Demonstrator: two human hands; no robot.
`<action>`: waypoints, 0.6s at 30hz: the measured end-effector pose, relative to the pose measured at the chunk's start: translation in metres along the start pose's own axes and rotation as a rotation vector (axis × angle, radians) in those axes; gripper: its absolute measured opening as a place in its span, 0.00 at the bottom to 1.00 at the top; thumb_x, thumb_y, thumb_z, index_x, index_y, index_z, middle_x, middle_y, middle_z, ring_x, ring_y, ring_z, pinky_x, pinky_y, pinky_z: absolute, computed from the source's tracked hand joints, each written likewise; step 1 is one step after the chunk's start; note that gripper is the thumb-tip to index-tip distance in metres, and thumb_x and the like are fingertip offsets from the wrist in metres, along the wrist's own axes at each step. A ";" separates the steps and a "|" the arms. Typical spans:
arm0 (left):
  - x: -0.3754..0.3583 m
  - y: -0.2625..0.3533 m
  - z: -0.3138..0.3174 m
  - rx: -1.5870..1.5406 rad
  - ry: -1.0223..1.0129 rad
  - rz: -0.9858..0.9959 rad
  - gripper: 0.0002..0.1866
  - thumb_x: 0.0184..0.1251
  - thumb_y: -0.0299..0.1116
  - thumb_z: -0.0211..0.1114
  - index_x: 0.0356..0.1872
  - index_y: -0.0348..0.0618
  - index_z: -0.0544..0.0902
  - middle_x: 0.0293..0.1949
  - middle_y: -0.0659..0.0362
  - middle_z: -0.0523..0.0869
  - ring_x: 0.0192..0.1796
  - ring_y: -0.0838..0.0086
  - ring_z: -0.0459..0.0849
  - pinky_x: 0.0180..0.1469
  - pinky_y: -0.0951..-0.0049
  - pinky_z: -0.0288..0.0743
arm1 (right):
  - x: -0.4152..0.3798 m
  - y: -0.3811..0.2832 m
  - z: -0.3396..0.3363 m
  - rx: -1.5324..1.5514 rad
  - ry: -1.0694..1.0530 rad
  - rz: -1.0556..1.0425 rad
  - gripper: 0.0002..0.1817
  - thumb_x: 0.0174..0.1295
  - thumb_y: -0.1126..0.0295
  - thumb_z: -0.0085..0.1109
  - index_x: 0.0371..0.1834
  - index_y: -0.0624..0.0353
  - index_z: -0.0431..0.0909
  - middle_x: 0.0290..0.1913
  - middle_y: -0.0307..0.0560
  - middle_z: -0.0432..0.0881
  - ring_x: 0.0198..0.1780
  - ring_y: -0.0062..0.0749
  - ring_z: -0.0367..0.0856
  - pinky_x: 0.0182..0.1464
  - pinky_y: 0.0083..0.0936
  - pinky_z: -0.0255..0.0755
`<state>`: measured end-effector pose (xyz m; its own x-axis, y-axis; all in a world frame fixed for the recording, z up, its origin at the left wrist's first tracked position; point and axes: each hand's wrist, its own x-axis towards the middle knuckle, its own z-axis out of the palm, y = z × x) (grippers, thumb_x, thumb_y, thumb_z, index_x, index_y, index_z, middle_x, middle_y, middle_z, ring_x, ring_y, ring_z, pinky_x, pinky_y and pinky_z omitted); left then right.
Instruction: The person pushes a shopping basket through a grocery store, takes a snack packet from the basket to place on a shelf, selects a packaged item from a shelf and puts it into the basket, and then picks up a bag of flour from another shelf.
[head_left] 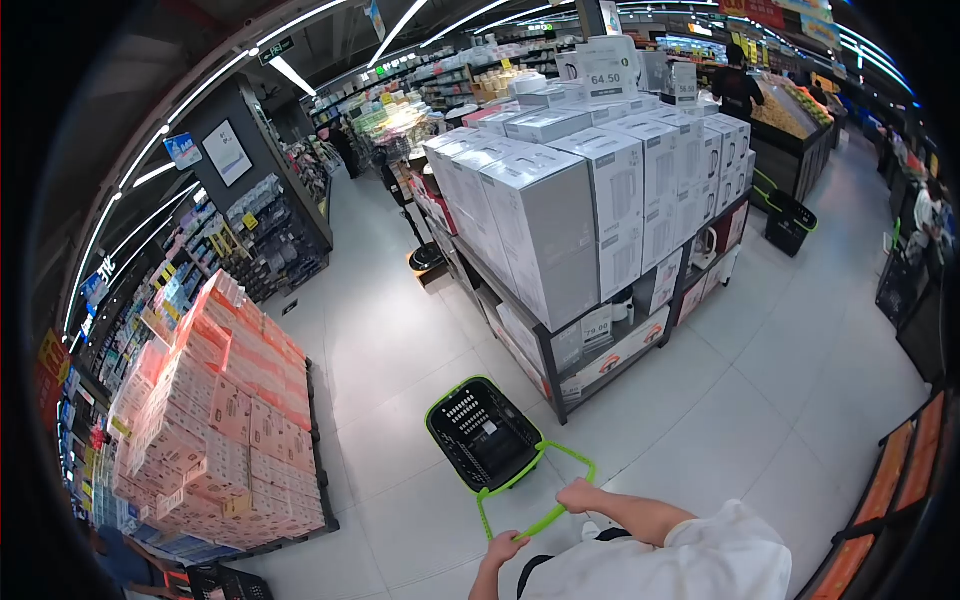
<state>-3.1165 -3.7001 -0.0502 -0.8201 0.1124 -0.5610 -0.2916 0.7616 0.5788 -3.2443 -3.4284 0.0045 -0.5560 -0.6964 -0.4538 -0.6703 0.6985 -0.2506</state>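
Observation:
Both my hands are closed round the bright green handle of a black shopping basket with a green rim. My left hand grips the handle's near left part, and my right hand holds it farther to the right. The basket stands on the pale tiled floor in front of me, and its inside shows only the slotted black bottom and a small pale label.
A shelf stand stacked with white kettle boxes rises just beyond the basket. Pink packages are piled on the left. Another black basket and a person in dark clothes are farther back. Wooden crates line the right.

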 end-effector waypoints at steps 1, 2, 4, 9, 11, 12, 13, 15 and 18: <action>0.013 0.000 -0.014 -0.016 -0.021 -0.029 0.29 0.61 0.62 0.64 0.45 0.46 0.87 0.38 0.53 0.89 0.45 0.59 0.86 0.49 0.62 0.76 | 0.014 0.006 -0.011 -0.013 -0.002 0.001 0.11 0.53 0.70 0.58 0.37 0.55 0.85 0.37 0.50 0.87 0.42 0.47 0.87 0.41 0.46 0.78; 0.025 -0.003 -0.027 -0.034 -0.039 -0.059 0.28 0.61 0.62 0.64 0.44 0.46 0.87 0.37 0.53 0.89 0.44 0.60 0.87 0.48 0.62 0.77 | 0.028 0.008 -0.022 -0.028 -0.003 0.000 0.10 0.52 0.70 0.59 0.37 0.55 0.86 0.38 0.50 0.88 0.42 0.47 0.87 0.40 0.46 0.78; 0.042 0.003 -0.057 -0.023 -0.019 -0.056 0.28 0.61 0.62 0.64 0.43 0.45 0.87 0.34 0.54 0.89 0.41 0.62 0.87 0.46 0.63 0.77 | 0.055 0.020 -0.038 -0.032 0.025 -0.008 0.11 0.53 0.69 0.58 0.39 0.54 0.85 0.36 0.49 0.87 0.42 0.47 0.87 0.43 0.47 0.75; 0.109 -0.011 -0.119 -0.029 0.009 -0.033 0.27 0.60 0.62 0.64 0.43 0.47 0.88 0.36 0.54 0.89 0.43 0.62 0.87 0.47 0.62 0.77 | 0.142 0.051 -0.072 -0.003 0.035 -0.044 0.11 0.53 0.69 0.58 0.39 0.51 0.84 0.34 0.46 0.87 0.41 0.46 0.86 0.42 0.49 0.73; 0.137 -0.013 -0.146 -0.023 0.020 -0.029 0.27 0.60 0.62 0.64 0.44 0.49 0.88 0.38 0.54 0.89 0.45 0.61 0.87 0.48 0.63 0.77 | 0.183 0.068 -0.088 -0.024 0.031 -0.068 0.10 0.53 0.68 0.58 0.39 0.50 0.84 0.34 0.46 0.86 0.41 0.46 0.86 0.41 0.49 0.73; 0.151 -0.015 -0.159 -0.023 0.025 -0.024 0.27 0.60 0.63 0.64 0.45 0.50 0.88 0.39 0.54 0.89 0.47 0.61 0.87 0.49 0.62 0.77 | 0.202 0.074 -0.098 -0.041 0.022 -0.070 0.10 0.53 0.68 0.58 0.38 0.49 0.84 0.34 0.45 0.86 0.41 0.46 0.86 0.40 0.49 0.73; 0.166 -0.017 -0.175 -0.024 0.033 -0.017 0.28 0.60 0.63 0.63 0.46 0.51 0.88 0.41 0.55 0.89 0.48 0.60 0.87 0.51 0.62 0.76 | 0.224 0.080 -0.111 -0.061 0.016 -0.073 0.10 0.54 0.68 0.58 0.38 0.49 0.84 0.34 0.45 0.86 0.41 0.46 0.86 0.40 0.49 0.73; 0.196 -0.026 -0.210 -0.010 0.001 -0.025 0.28 0.60 0.64 0.62 0.47 0.52 0.87 0.43 0.55 0.89 0.50 0.60 0.86 0.54 0.60 0.74 | 0.263 0.087 -0.138 -0.078 0.010 -0.072 0.09 0.53 0.68 0.58 0.37 0.49 0.85 0.34 0.46 0.87 0.40 0.47 0.86 0.39 0.49 0.74; 0.242 -0.039 -0.261 0.009 -0.075 -0.039 0.29 0.61 0.66 0.60 0.50 0.54 0.86 0.47 0.56 0.88 0.54 0.59 0.85 0.60 0.53 0.70 | 0.316 0.094 -0.171 -0.077 0.008 -0.057 0.10 0.52 0.68 0.59 0.37 0.49 0.86 0.34 0.47 0.87 0.39 0.48 0.87 0.38 0.48 0.76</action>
<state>-3.4321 -3.8695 -0.0540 -0.7690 0.1299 -0.6259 -0.3175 0.7722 0.5504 -3.5674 -3.6105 -0.0157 -0.5197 -0.7360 -0.4338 -0.7366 0.6433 -0.2089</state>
